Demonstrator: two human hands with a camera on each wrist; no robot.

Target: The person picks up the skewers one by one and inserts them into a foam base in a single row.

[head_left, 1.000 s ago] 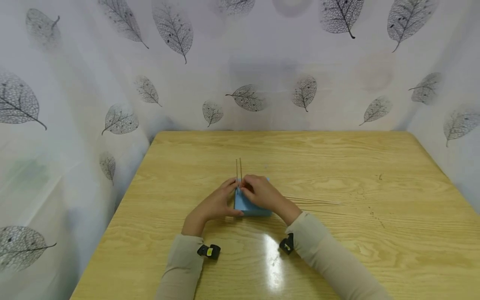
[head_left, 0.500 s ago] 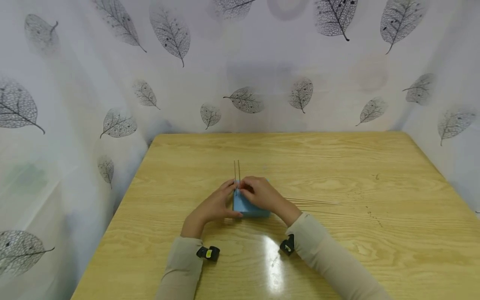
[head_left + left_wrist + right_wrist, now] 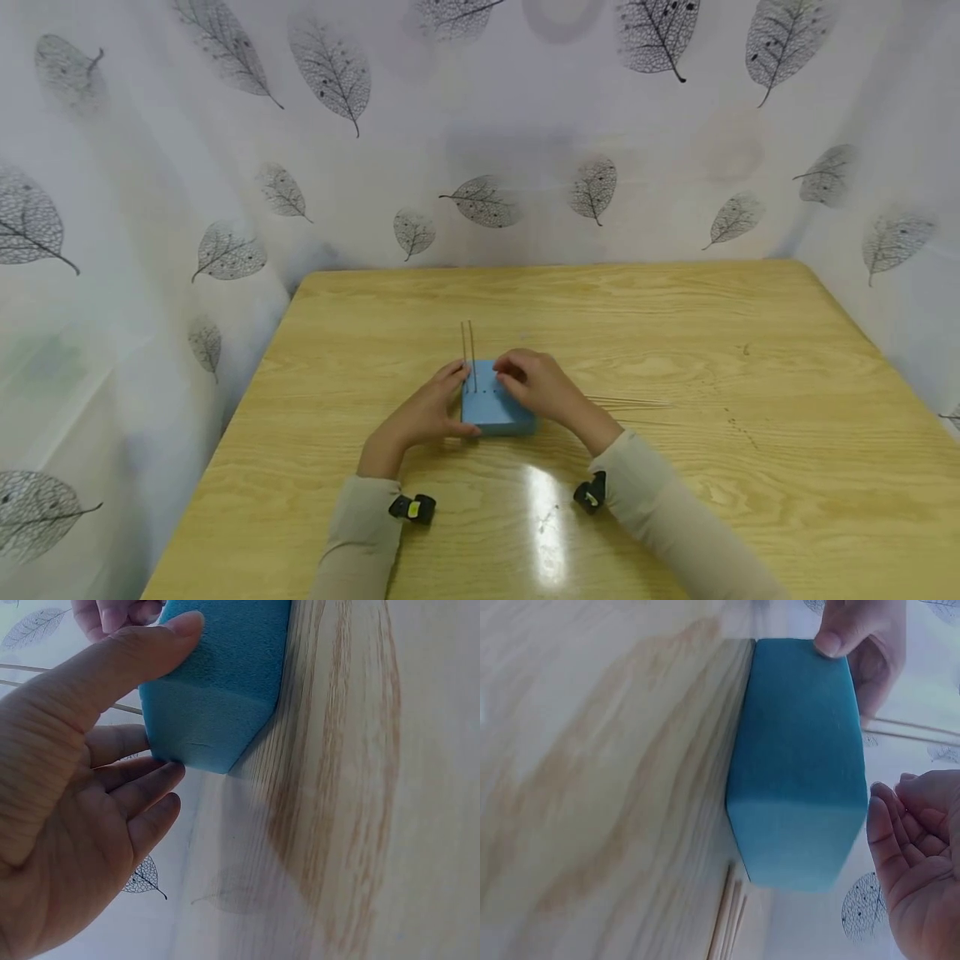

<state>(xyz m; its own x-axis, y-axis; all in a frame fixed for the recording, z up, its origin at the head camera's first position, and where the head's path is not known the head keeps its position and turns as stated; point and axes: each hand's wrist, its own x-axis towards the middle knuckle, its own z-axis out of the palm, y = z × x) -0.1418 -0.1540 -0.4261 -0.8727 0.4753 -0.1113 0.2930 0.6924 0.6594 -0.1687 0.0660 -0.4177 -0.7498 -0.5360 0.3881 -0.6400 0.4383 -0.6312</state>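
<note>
A blue foam block (image 3: 498,414) lies on the wooden table, with a row of small dark holes in its top. Two thin sticks (image 3: 472,350) stand upright in its left part. My left hand (image 3: 427,408) grips the block's left end; in the left wrist view the thumb presses the front face and fingers touch the end face (image 3: 191,739). Over the block's right part hovers my right hand (image 3: 551,390), fingers loosely curled. In the right wrist view this right hand (image 3: 922,855) shows nothing between thumb and fingers.
Several loose thin sticks (image 3: 630,404) lie on the table (image 3: 750,333) to the right of the block, partly hidden by the right hand. A leaf-patterned curtain (image 3: 517,108) hangs behind the table and at both sides.
My right hand has let go of the second upright stick and moved right, uncovering holes in the block's top. My left hand keeps its grip. The head view has shifted slightly.
</note>
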